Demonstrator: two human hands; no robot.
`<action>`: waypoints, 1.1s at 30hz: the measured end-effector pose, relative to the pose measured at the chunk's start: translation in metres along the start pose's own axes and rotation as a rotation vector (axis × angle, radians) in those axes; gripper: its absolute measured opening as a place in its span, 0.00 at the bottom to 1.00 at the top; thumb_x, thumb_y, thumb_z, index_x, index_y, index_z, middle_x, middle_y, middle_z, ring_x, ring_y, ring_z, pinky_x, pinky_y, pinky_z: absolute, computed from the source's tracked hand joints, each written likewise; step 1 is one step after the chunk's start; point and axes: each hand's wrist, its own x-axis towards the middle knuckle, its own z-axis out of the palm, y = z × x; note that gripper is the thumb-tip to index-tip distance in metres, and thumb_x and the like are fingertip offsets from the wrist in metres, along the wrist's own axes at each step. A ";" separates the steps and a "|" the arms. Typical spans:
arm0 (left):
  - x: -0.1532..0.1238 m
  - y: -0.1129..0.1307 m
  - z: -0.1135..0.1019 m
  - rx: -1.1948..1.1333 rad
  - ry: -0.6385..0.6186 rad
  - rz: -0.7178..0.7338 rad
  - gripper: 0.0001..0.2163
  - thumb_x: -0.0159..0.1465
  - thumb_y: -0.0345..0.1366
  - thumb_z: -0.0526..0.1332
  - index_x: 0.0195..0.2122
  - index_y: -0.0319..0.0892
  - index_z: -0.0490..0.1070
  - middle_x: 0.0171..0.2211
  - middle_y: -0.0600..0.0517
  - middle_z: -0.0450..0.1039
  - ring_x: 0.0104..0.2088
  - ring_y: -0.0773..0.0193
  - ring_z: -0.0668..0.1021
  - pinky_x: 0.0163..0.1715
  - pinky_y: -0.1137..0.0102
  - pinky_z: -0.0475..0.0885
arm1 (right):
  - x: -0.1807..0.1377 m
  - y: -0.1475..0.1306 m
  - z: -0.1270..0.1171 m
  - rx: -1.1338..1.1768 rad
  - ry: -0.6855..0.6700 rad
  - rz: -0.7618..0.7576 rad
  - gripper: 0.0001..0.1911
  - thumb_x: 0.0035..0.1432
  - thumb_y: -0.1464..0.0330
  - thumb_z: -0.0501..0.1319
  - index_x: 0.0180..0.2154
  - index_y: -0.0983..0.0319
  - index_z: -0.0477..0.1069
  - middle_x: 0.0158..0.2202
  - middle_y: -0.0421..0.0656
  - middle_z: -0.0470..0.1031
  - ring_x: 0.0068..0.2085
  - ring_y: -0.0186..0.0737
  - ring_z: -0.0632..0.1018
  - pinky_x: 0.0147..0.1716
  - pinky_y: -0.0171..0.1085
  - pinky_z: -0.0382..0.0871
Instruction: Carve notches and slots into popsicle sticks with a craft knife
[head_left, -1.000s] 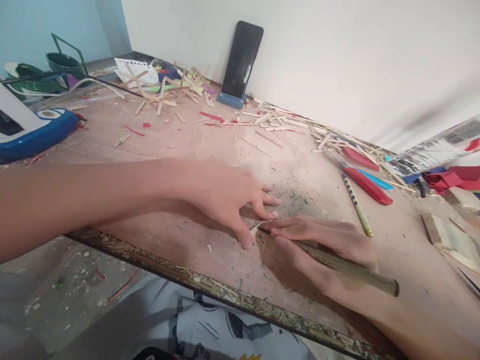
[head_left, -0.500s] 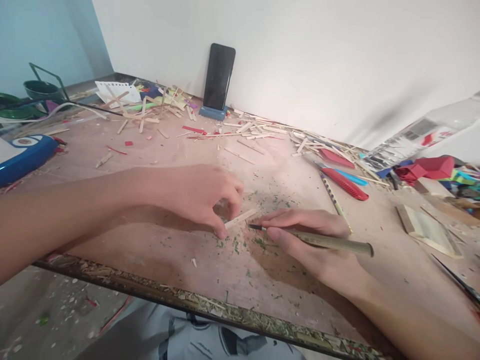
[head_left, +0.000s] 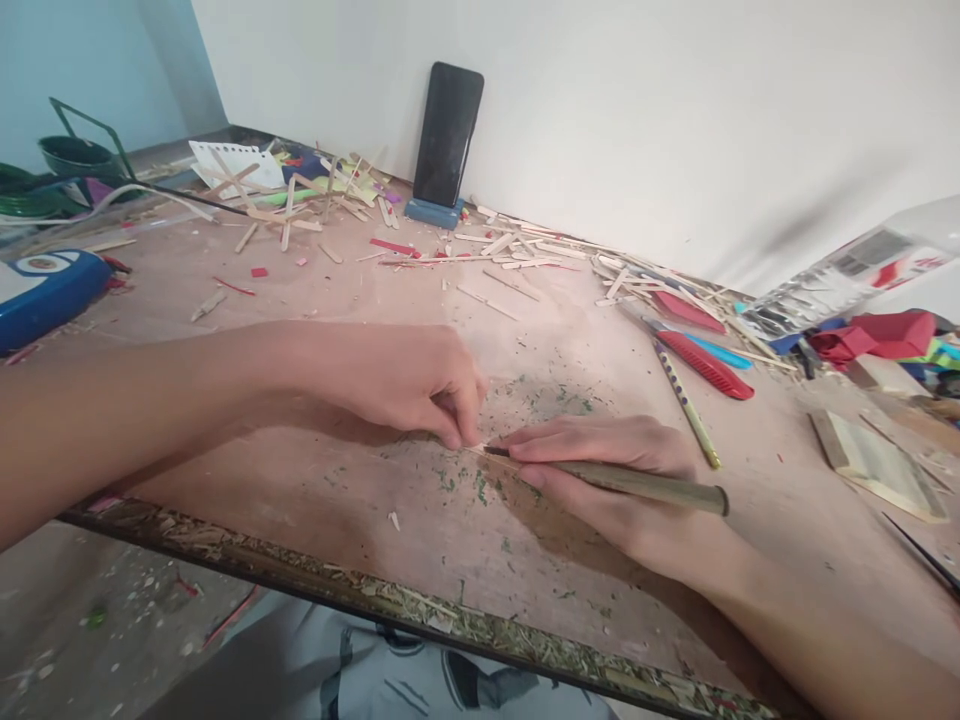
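A pinkish-brown table (head_left: 315, 490), its front edge chipped and ragged, stretches below a white wall (head_left: 630, 110) as a person leans in with both hands. The left hand (head_left: 420, 385) is drawn narrow, thumb and forefinger together; the right hand (head_left: 649, 447), just beside it, is curled around a handle. A clear plastic bottle (head_left: 847, 270) tilts at far right, while a black phone (head_left: 450, 135) stands propped in a blue stand (head_left: 433, 213) near the wall. That handle belongs to a slim carving tool (head_left: 637, 482), its dark blade pointing toward the left fingertips. A pale wooden block (head_left: 874, 465) lies on the right, and nearer the right hand are a red cutter (head_left: 709, 365) and a spotted pencil (head_left: 688, 405). Between the hands, at the blade, lies a thin wooden strip (head_left: 501, 460), one end pinched by the left hand. Green flecks (head_left: 481, 487) dot the surface around it.
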 end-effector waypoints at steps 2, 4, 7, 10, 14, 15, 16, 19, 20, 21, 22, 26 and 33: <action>0.000 -0.001 0.000 -0.005 0.006 -0.002 0.08 0.70 0.32 0.65 0.43 0.47 0.86 0.42 0.54 0.84 0.39 0.66 0.82 0.42 0.71 0.71 | 0.001 0.001 0.000 0.004 -0.009 0.020 0.13 0.62 0.77 0.69 0.43 0.55 0.86 0.43 0.40 0.89 0.42 0.41 0.89 0.42 0.35 0.86; 0.000 -0.001 0.001 -0.006 0.009 -0.005 0.09 0.70 0.32 0.65 0.43 0.48 0.86 0.42 0.54 0.84 0.39 0.65 0.82 0.42 0.71 0.72 | 0.002 0.000 0.000 0.001 -0.009 0.046 0.12 0.62 0.76 0.70 0.43 0.55 0.86 0.42 0.40 0.89 0.41 0.42 0.89 0.40 0.35 0.86; -0.001 -0.002 0.001 -0.003 0.009 -0.007 0.09 0.70 0.33 0.65 0.42 0.49 0.86 0.42 0.53 0.84 0.39 0.64 0.82 0.42 0.69 0.72 | 0.003 0.000 0.000 -0.004 -0.008 0.064 0.11 0.62 0.75 0.70 0.42 0.54 0.86 0.42 0.40 0.89 0.41 0.42 0.89 0.39 0.35 0.87; 0.000 -0.002 0.001 0.000 0.010 -0.010 0.09 0.69 0.32 0.65 0.42 0.49 0.86 0.42 0.53 0.84 0.39 0.64 0.82 0.42 0.69 0.72 | 0.002 0.000 -0.001 0.001 -0.013 0.059 0.12 0.62 0.75 0.69 0.43 0.54 0.86 0.42 0.40 0.89 0.41 0.42 0.89 0.40 0.35 0.87; 0.001 -0.002 0.002 0.002 0.008 -0.007 0.08 0.68 0.30 0.66 0.42 0.47 0.86 0.41 0.53 0.84 0.38 0.65 0.81 0.42 0.70 0.72 | 0.001 0.002 -0.001 0.008 -0.031 0.052 0.13 0.62 0.77 0.68 0.44 0.56 0.87 0.43 0.42 0.89 0.42 0.41 0.89 0.43 0.32 0.85; 0.001 -0.002 0.002 0.004 0.006 -0.005 0.08 0.68 0.29 0.67 0.43 0.47 0.86 0.41 0.54 0.84 0.38 0.65 0.81 0.42 0.70 0.72 | 0.001 0.003 -0.001 0.009 -0.033 0.052 0.13 0.62 0.78 0.68 0.44 0.56 0.87 0.43 0.42 0.89 0.43 0.41 0.89 0.43 0.32 0.85; 0.001 -0.002 0.001 0.006 0.004 -0.002 0.09 0.68 0.29 0.67 0.43 0.46 0.86 0.41 0.54 0.84 0.38 0.65 0.81 0.42 0.70 0.72 | 0.001 0.004 -0.001 0.009 -0.034 0.052 0.13 0.62 0.78 0.69 0.44 0.57 0.87 0.43 0.43 0.89 0.43 0.42 0.89 0.43 0.32 0.85; 0.001 -0.002 0.001 0.009 -0.003 0.006 0.09 0.68 0.28 0.67 0.42 0.47 0.86 0.40 0.54 0.84 0.38 0.65 0.81 0.42 0.70 0.72 | 0.000 0.004 -0.002 0.014 -0.029 0.049 0.12 0.62 0.76 0.70 0.43 0.56 0.87 0.43 0.43 0.89 0.42 0.43 0.89 0.42 0.33 0.86; 0.001 -0.001 0.001 0.011 -0.005 0.008 0.09 0.68 0.28 0.67 0.42 0.47 0.86 0.40 0.54 0.84 0.38 0.65 0.81 0.42 0.70 0.72 | 0.001 0.004 -0.002 0.015 -0.030 0.047 0.12 0.62 0.76 0.70 0.43 0.56 0.87 0.42 0.43 0.89 0.42 0.44 0.89 0.42 0.33 0.86; 0.001 0.000 0.000 0.012 -0.008 0.010 0.09 0.68 0.27 0.66 0.42 0.48 0.86 0.40 0.54 0.84 0.38 0.65 0.81 0.42 0.70 0.72 | 0.001 0.004 -0.002 0.014 -0.032 0.044 0.12 0.61 0.76 0.70 0.43 0.56 0.87 0.42 0.43 0.89 0.42 0.44 0.89 0.42 0.33 0.86; 0.000 0.001 0.000 0.014 -0.011 0.013 0.10 0.68 0.27 0.66 0.42 0.48 0.86 0.41 0.54 0.84 0.38 0.65 0.81 0.42 0.70 0.72 | 0.001 0.003 -0.002 0.013 -0.033 0.042 0.12 0.61 0.76 0.70 0.43 0.56 0.87 0.42 0.43 0.89 0.42 0.43 0.89 0.42 0.33 0.85; 0.000 0.003 0.000 0.029 -0.014 0.025 0.11 0.69 0.25 0.66 0.41 0.47 0.86 0.40 0.54 0.83 0.38 0.66 0.81 0.41 0.71 0.70 | 0.002 0.001 -0.002 0.001 -0.040 0.038 0.13 0.62 0.78 0.68 0.43 0.58 0.87 0.43 0.44 0.89 0.42 0.42 0.89 0.43 0.31 0.84; 0.001 0.003 0.001 0.037 -0.003 0.025 0.10 0.68 0.24 0.67 0.41 0.46 0.86 0.40 0.54 0.83 0.37 0.67 0.80 0.41 0.73 0.70 | 0.003 0.005 -0.001 0.007 -0.043 0.035 0.12 0.62 0.75 0.70 0.44 0.55 0.87 0.43 0.41 0.88 0.41 0.41 0.89 0.41 0.31 0.85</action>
